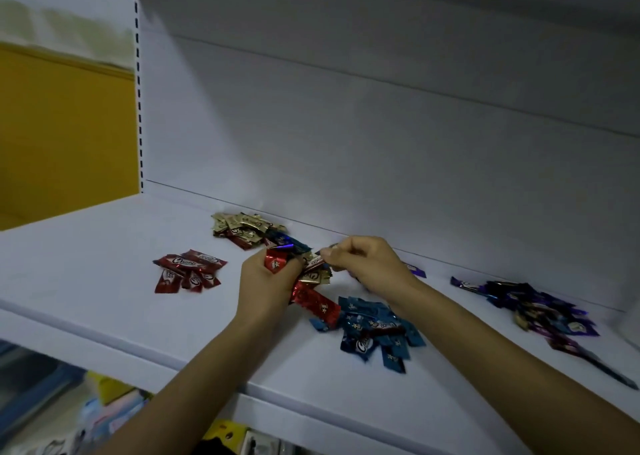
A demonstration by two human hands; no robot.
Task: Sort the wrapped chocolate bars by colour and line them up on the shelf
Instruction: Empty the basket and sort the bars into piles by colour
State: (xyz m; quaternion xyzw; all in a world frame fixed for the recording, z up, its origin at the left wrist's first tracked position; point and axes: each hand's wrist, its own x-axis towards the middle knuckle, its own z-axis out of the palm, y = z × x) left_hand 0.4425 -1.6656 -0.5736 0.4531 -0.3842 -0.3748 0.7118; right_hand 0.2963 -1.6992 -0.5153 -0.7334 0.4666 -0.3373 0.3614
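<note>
A: Left hand [266, 281] fingers curl round red bars [277, 262]; right hand [367, 264] fingers pinch one wrapper [316, 262] off the mixed heap [249, 233], mid-shelf [86, 264].
B: Mid-sort. Next: red bars to red pile [188, 274], left; line up later.

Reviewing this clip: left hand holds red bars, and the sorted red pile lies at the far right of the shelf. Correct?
Not quite. The head view shows the red pile left of the left hand, which does hold red bars.

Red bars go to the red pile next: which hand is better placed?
Left. The left hand grips red bars, and the red pile lies to its left; the right hand is busy pinching a wrapper.
</note>
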